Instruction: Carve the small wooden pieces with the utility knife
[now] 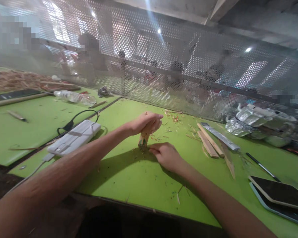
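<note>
My left hand point(147, 121) is closed around the upper part of a short, light wooden piece point(144, 138) with green and dark marks near its bottom end. The piece stands slightly tilted on the green tabletop point(129, 185). Close beside its base, my right hand point(167, 156) is low over the table with thumb and forefinger pinched together. Whatever lies between those fingertips is too small to make out. Small shavings and dark crumbs are scattered around both hands.
Left of my forearm lies a white power bank point(74, 137) with a cable. Wood strips point(210, 143) and a metal ruler point(220, 136) lie to the right, near a pen point(263, 167) and phone point(279, 191). A plastic bottle point(74, 97) lies before the perforated screen point(144, 62); people are behind it.
</note>
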The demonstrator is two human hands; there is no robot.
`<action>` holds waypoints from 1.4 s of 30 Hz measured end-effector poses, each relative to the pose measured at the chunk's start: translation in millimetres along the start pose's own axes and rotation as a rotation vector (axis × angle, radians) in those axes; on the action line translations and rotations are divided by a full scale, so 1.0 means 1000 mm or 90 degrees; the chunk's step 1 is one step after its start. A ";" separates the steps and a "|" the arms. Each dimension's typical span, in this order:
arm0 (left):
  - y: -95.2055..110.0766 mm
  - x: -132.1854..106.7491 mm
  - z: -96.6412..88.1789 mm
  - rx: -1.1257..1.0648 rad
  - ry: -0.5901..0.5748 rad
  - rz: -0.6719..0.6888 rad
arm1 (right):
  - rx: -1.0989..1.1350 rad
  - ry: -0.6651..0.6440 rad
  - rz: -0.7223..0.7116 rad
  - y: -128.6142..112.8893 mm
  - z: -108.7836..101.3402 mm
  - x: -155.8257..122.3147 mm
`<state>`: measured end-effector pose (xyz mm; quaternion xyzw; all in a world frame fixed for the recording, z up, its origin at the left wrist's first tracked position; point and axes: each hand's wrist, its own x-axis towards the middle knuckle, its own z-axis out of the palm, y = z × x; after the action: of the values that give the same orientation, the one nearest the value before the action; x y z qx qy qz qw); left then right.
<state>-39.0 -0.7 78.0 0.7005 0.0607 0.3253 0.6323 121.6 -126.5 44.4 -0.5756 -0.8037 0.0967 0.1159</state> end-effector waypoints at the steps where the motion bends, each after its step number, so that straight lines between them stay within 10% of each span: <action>1: 0.000 -0.001 -0.001 -0.003 0.006 0.001 | 0.005 -0.015 -0.001 0.000 0.001 0.000; 27: 0.004 -0.004 -0.002 -0.020 0.001 0.011 | -0.122 0.084 -0.088 0.021 0.018 0.001; 42: 0.004 -0.004 -0.001 0.008 -0.020 0.015 | -0.199 0.287 -0.241 0.043 0.033 0.004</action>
<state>-43.7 -2.7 79.8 0.7102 0.0446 0.3215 0.6247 149.5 -110.2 0.7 -0.4335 -0.8556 -0.1811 0.2172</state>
